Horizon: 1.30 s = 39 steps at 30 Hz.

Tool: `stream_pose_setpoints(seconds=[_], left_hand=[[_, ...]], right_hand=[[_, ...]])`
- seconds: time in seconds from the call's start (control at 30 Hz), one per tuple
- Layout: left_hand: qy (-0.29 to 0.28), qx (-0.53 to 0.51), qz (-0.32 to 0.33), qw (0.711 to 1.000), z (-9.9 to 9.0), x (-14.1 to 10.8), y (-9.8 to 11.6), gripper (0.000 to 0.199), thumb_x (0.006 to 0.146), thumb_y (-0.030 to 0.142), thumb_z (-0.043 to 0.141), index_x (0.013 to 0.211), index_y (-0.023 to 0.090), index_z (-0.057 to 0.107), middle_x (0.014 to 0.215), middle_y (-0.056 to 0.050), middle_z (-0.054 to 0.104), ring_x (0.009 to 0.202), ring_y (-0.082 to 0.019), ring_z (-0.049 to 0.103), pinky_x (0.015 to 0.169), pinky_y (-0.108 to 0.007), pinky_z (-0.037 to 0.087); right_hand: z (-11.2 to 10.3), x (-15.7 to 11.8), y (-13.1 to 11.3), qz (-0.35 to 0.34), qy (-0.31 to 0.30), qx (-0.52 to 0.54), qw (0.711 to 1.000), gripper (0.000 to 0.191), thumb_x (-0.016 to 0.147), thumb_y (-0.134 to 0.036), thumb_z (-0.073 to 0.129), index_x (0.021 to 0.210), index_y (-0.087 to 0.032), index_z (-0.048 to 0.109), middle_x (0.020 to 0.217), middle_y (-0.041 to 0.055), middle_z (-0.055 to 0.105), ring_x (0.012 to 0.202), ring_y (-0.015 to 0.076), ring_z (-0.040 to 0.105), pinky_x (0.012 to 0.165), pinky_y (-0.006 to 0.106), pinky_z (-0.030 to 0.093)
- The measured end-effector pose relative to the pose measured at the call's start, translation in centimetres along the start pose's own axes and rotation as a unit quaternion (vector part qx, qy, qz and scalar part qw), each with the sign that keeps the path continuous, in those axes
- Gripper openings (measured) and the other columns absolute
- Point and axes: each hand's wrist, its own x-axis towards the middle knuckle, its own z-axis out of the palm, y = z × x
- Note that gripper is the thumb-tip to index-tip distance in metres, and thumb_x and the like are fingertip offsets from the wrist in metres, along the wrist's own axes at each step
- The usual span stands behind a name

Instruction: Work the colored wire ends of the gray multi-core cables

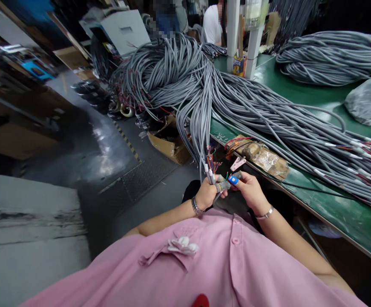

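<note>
My left hand (pixel 207 194) is closed around the ends of a few grey cables (pixel 210 175), whose stripped tips fan out into thin coloured wires (pixel 214 163). Grey wrapping covers its thumb or finger. Close beside it, my right hand (pixel 248 191) pinches at the thin wires with thumb and fingers; a blue cover sits on one fingertip and grey wrapping on another. What exactly lies between the right fingertips is too small to make out. A large bundle of grey cables (pixel 201 94) hangs over the table's edge just beyond my hands.
The green table (pixel 319 204) runs along my right. On its edge lies a taped wooden block (pixel 262 157) with a pink clip (pixel 238 163). A cable coil (pixel 329 57) and a plastic bag (pixel 370 100) are farther back. A cardboard box (pixel 169 143) stands on the floor. A person (pixel 212 25) is behind.
</note>
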Motion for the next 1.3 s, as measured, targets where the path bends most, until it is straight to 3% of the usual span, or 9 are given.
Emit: stream_pose_setpoints(seconds=[0.17,0.43,0.53,0.63,0.73,0.83,0.93,1.1,1.3], left_hand=[[0.033,-0.032,0.021,0.999,0.1,0.1,-0.1,0.025,0.073,0.035,0.069,0.065,0.013,0.060,0.052,-0.001,0.060,0.044,-0.010,0.053,0.045,-0.021,0.042],[0.026,-0.086,0.001,0.996,0.4,0.6,1.5,0.022,0.069,0.031,0.069,0.060,0.014,0.057,0.047,0.000,0.058,0.040,-0.009,0.050,0.040,-0.020,0.037],[0.020,-0.085,-0.008,0.996,0.6,0.9,1.8,0.022,0.068,0.032,0.069,0.061,0.014,0.060,0.048,0.000,0.058,0.040,-0.009,0.050,0.040,-0.020,0.037],[0.018,-0.085,-0.014,0.996,0.7,1.4,1.8,0.023,0.067,0.034,0.070,0.062,0.013,0.061,0.047,0.000,0.058,0.039,-0.008,0.048,0.040,-0.019,0.036],[0.016,-0.093,-0.018,0.995,0.6,1.8,1.7,0.024,0.067,0.036,0.070,0.062,0.014,0.060,0.047,0.000,0.058,0.039,-0.008,0.048,0.039,-0.020,0.035],[0.006,-0.097,-0.016,0.995,0.5,1.9,1.4,0.027,0.069,0.038,0.070,0.062,0.014,0.060,0.047,-0.001,0.058,0.039,-0.009,0.048,0.040,-0.020,0.036],[-0.005,-0.096,-0.011,0.995,0.5,1.9,1.1,0.028,0.069,0.039,0.070,0.063,0.014,0.060,0.048,-0.001,0.058,0.040,-0.009,0.048,0.040,-0.020,0.036],[-0.009,-0.081,-0.010,0.997,0.5,1.9,0.6,0.029,0.070,0.039,0.069,0.062,0.013,0.059,0.048,-0.001,0.057,0.039,-0.008,0.048,0.040,-0.019,0.037],[0.003,-0.066,-0.024,0.998,0.6,1.7,0.7,0.028,0.069,0.039,0.070,0.062,0.013,0.060,0.047,-0.001,0.057,0.039,-0.008,0.048,0.040,-0.020,0.037]], right_hand=[[0.0,-0.1,0.4,-0.004,0.007,0.036,0.999,0.026,0.071,-0.042,0.075,0.075,-0.018,0.066,0.069,0.0001,0.062,0.061,0.0112,0.052,0.058,0.024,0.043],[-1.8,3.0,2.0,0.104,0.013,0.243,0.964,0.050,0.073,-0.067,0.060,0.084,-0.018,0.067,0.079,0.0033,0.065,0.060,0.0113,0.055,0.060,0.026,0.049],[-1.4,4.0,2.0,0.051,0.020,0.211,0.976,0.050,0.076,-0.067,0.057,0.085,-0.019,0.066,0.078,0.0036,0.065,0.059,0.0120,0.053,0.057,0.025,0.045],[-0.6,4.0,2.0,-0.063,0.106,0.095,0.988,0.050,0.080,-0.066,0.052,0.075,-0.018,0.065,0.068,0.0022,0.062,0.058,0.0129,0.050,0.056,0.026,0.042],[-0.2,3.7,2.0,-0.130,0.165,0.022,0.977,0.049,0.082,-0.065,0.050,0.069,-0.019,0.063,0.064,0.0011,0.060,0.059,0.0131,0.050,0.058,0.026,0.040],[0.2,3.6,1.8,-0.095,0.099,0.097,0.986,0.050,0.081,-0.067,0.050,0.071,-0.019,0.063,0.066,0.0017,0.062,0.059,0.0136,0.053,0.058,0.027,0.042],[0.6,3.9,1.4,-0.017,0.042,0.227,0.973,0.050,0.075,-0.068,0.058,0.073,-0.019,0.064,0.069,0.0028,0.064,0.058,0.0147,0.056,0.056,0.028,0.044],[1.0,4.4,1.2,0.014,0.054,0.309,0.950,0.046,0.067,-0.062,0.071,0.073,-0.017,0.063,0.068,0.0015,0.064,0.056,0.0128,0.055,0.053,0.027,0.044],[0.9,4.3,1.2,0.021,0.055,0.284,0.957,0.048,0.071,-0.066,0.064,0.073,-0.018,0.063,0.066,0.0018,0.063,0.053,0.0120,0.054,0.052,0.027,0.043]])
